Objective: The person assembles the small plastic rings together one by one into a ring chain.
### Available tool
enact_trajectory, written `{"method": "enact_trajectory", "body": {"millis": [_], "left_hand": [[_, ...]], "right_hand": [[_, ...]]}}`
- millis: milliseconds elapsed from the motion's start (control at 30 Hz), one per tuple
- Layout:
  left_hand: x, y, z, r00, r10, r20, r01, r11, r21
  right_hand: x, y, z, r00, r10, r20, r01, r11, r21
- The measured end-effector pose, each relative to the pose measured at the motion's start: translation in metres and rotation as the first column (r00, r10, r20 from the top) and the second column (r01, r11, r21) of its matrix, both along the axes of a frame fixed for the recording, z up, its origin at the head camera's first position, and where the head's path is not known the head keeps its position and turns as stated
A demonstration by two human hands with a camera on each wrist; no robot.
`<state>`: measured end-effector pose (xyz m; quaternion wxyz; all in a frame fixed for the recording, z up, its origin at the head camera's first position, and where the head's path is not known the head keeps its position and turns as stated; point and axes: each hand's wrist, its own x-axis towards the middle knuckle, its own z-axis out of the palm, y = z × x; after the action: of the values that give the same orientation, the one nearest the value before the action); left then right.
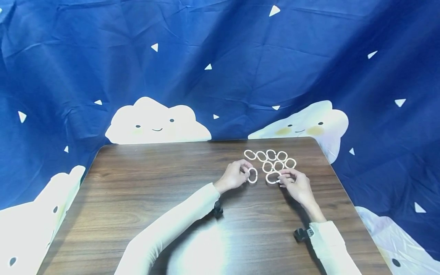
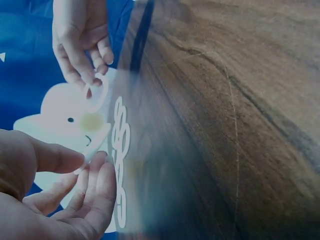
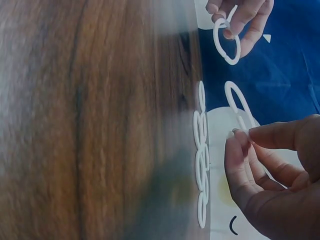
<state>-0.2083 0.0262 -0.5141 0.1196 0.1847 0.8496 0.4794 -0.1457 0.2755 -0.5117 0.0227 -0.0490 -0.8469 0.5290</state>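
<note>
My left hand (image 1: 234,176) pinches a white oval ring (image 1: 256,177) between thumb and fingers, over the right half of the table. To its right, my right hand (image 1: 298,187) pinches a second white oval ring (image 1: 267,178) by its right end. The right wrist view shows this ring (image 3: 228,88) standing out from the thumb and fingertips, apart from the left hand's ring (image 3: 218,42). In the left wrist view, the left fingers hide most of their own ring. Several more white oval rings (image 1: 245,153) lie just beyond both hands.
The loose rings lie close together on a brown wood-grain table (image 1: 144,179), near its back edge. Behind the table hangs a blue cloth (image 1: 227,88) with white clouds and triangles. Each wrist wears a small black camera, such as the one under the left sleeve (image 1: 185,208).
</note>
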Motion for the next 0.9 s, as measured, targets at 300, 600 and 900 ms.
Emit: {"method": "enact_trajectory", "body": {"millis": [300,600,900], "left_hand": [[0.010,-0.007,0.002,0.999,0.004,0.034,-0.006,0.999,0.050],[0.022,-0.010,0.006,0.999,-0.016,0.049,0.011,0.995,0.096],[0.031,-0.014,0.006,0.996,-0.031,0.089,0.018,0.989,0.150]], "right_hand": [[0.004,-0.012,-0.001,1.000,0.009,-0.029,-0.009,1.000,-0.001],[0.007,-0.025,0.002,0.998,0.026,-0.058,-0.028,0.999,-0.030],[0.008,-0.031,0.001,0.998,0.033,-0.053,-0.032,0.999,0.019]]}}
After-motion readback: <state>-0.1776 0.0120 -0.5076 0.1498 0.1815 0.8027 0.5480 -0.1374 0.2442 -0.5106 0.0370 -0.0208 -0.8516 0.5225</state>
